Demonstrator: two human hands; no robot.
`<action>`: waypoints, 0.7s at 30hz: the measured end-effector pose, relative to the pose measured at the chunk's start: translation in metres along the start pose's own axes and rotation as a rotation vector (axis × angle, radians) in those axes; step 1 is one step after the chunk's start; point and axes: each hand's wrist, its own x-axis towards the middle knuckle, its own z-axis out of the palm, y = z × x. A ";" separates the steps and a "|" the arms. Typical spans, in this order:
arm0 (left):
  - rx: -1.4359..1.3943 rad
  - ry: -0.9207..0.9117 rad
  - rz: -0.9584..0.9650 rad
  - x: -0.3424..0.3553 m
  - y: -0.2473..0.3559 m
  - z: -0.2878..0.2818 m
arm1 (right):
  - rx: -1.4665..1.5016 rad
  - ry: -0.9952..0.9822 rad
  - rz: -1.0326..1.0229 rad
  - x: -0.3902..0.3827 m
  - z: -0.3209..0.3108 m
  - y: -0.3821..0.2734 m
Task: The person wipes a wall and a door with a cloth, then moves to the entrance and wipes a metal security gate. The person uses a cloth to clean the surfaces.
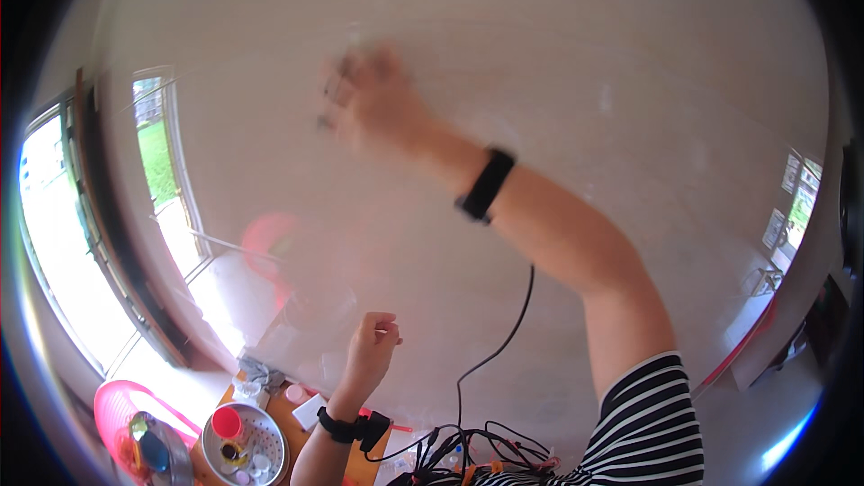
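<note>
My right hand (pixel 373 103) is raised in front of a large pale, smooth surface (pixel 504 63). Motion smears its fingers, and some dark specks or thin dark lines show among them; whether it holds anything is unclear. A black band (pixel 487 184) circles that wrist. Lower down, my left hand (pixel 376 333) hangs in the air with its fingers curled in, and nothing shows in it. Its wrist wears a black strap (pixel 346 428) with a small block on it.
At lower left, a perforated metal colander (pixel 212 461) holding a red cup (pixel 227 422) and small containers stands on a wooden table (pixel 284 410). A pink basket-like item (pixel 117 405) is beside it. Black cables (pixel 463 441) bunch near my body. Bright windows (pixel 160 157) line the left.
</note>
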 end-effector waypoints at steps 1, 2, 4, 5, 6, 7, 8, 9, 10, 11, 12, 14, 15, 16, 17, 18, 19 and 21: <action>0.009 0.012 -0.015 -0.006 0.000 -0.006 | -0.016 -0.197 -0.128 -0.012 0.018 -0.036; 0.025 0.027 -0.040 -0.013 -0.001 -0.013 | -0.155 -0.148 -0.267 -0.029 0.031 -0.070; 0.023 0.016 -0.063 -0.030 -0.002 -0.029 | -0.259 -0.133 -0.372 -0.050 0.055 -0.112; 0.023 0.016 -0.076 -0.036 -0.003 -0.038 | -0.203 -0.133 -0.357 -0.058 0.062 -0.121; 0.042 0.029 -0.096 -0.041 -0.003 -0.048 | -0.114 -0.026 -0.366 -0.057 0.068 -0.117; 0.060 0.039 -0.118 -0.046 -0.003 -0.057 | -0.104 -0.077 -0.382 -0.056 0.068 -0.111; 0.072 0.044 -0.164 -0.052 -0.003 -0.065 | -0.006 -0.129 -0.350 -0.042 0.071 -0.090; 0.089 0.057 -0.152 -0.055 -0.002 -0.071 | 0.094 -0.015 -0.255 -0.025 0.070 -0.072; 0.101 0.066 -0.157 -0.057 -0.002 -0.078 | 0.244 -0.010 -0.093 -0.009 0.060 -0.041; 0.105 0.075 -0.155 -0.059 0.000 -0.084 | 0.011 0.016 -0.054 0.002 0.043 -0.012; 0.105 0.081 -0.165 -0.063 0.001 -0.090 | -0.276 0.110 -0.042 0.014 0.021 0.022; 0.082 0.098 -0.180 -0.068 0.004 -0.102 | -0.540 0.212 0.181 0.038 -0.027 0.088; 0.107 0.101 -0.172 -0.072 0.005 -0.109 | -0.669 0.303 0.268 0.041 -0.052 0.112; 0.127 0.105 -0.171 -0.076 0.005 -0.117 | -0.810 0.380 0.381 0.045 -0.075 0.133; 0.134 0.112 -0.161 -0.080 0.005 -0.125 | -0.915 0.350 0.664 0.046 -0.087 0.144; 0.153 0.125 -0.179 -0.084 0.003 -0.134 | -0.968 0.437 0.680 0.049 -0.100 0.152; 0.160 0.140 -0.188 -0.089 0.001 -0.143 | -1.019 0.522 0.697 0.056 -0.104 0.154; 0.172 0.163 -0.216 -0.098 -0.004 -0.157 | -0.874 0.387 0.701 0.075 -0.091 0.142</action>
